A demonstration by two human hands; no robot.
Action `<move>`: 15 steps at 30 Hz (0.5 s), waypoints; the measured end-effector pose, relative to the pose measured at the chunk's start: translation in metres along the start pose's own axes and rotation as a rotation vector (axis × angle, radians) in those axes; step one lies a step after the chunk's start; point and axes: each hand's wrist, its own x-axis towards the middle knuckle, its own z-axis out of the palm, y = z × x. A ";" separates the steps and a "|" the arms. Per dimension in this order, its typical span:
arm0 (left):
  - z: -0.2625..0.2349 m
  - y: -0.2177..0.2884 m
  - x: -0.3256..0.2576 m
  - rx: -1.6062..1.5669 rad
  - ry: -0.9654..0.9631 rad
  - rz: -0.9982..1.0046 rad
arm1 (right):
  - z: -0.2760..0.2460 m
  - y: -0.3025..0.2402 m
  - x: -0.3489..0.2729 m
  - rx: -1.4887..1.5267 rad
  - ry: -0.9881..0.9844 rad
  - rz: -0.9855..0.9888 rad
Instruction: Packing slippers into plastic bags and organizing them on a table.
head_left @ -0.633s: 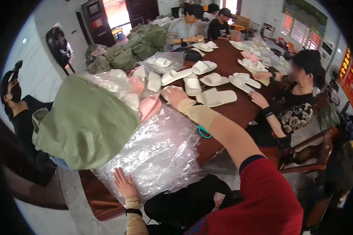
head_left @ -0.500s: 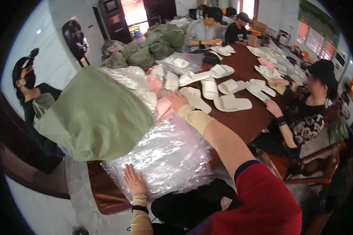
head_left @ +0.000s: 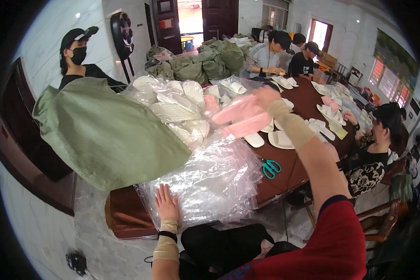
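Note:
My left hand lies flat, fingers stretched, on the near left edge of a pile of clear plastic bags. Out over the table reaches my right hand, a little blurred, gripping the far end of a clear bag with pink slippers in it. That bag hangs slanted above the pile's far edge. Beside it, white slippers in clear wrapping spill from the mouth of a big green sack. Loose white slippers lie under and behind my right forearm.
Teal-handled scissors lie on the brown table right of the bags. A masked person stands behind the sack. Seated co-workers handle slippers along the far and right sides. Full green sacks are heaped behind the table.
My right hand has moved away and to the right, lifting the bagged pink slippers off the heap. The scissors have come into sight. My left hand stays flat on the bags.

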 end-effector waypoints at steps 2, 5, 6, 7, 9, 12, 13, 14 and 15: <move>0.005 0.000 0.003 0.013 0.016 0.025 | -0.035 0.015 -0.011 0.067 0.026 -0.005; 0.010 0.002 0.006 0.008 -0.011 0.002 | -0.075 0.004 -0.024 0.209 0.100 -0.070; 0.014 -0.005 0.004 0.048 0.036 0.034 | -0.086 -0.005 -0.027 0.282 0.160 -0.131; 0.018 -0.011 0.002 0.051 0.046 0.021 | -0.097 -0.018 -0.027 0.287 0.166 -0.146; 0.020 -0.013 0.001 0.029 0.069 0.004 | -0.118 -0.047 -0.031 0.291 0.164 -0.405; 0.022 -0.014 -0.001 0.063 0.058 0.010 | -0.152 -0.088 -0.038 0.431 0.109 -0.555; 0.025 -0.014 -0.001 0.057 0.059 0.005 | -0.154 -0.099 -0.039 0.481 0.111 -0.629; 0.025 -0.009 0.001 0.045 0.041 0.006 | -0.150 -0.104 -0.043 0.475 0.254 -0.693; 0.023 -0.011 -0.002 0.041 0.020 -0.007 | -0.145 -0.117 -0.050 0.479 0.254 -0.703</move>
